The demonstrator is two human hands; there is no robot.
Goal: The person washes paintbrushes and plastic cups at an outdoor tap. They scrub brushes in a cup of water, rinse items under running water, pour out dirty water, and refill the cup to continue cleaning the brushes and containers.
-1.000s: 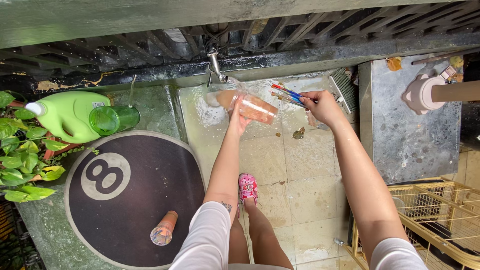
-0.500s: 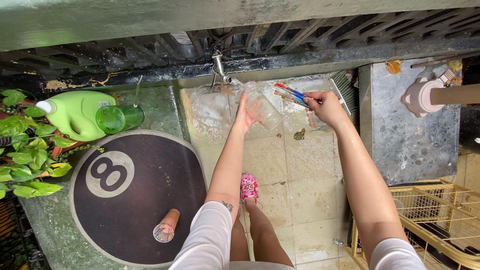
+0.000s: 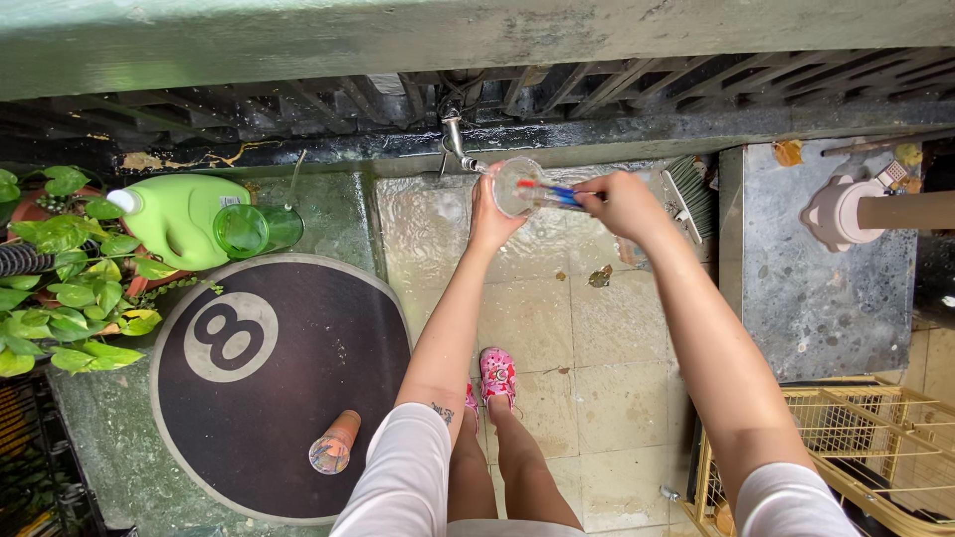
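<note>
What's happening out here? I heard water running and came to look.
A person stands on wet tiles at a wall tap. The left hand holds a clear glass up by the spout, mouth facing the camera. The right hand pokes a red and blue brush into it. A green jug and another cup wait on the round black mat side.

Wet tiled floor point(image 3: 557, 328), round black mat point(image 3: 288, 398) (pale numeral), leafy plant point(image 3: 70, 288) left.

A wet tiled floor point(image 3: 557, 328) carries a round black mat point(image 3: 298, 398); an orange cup point(image 3: 333, 445) lies tipped on it.
</note>
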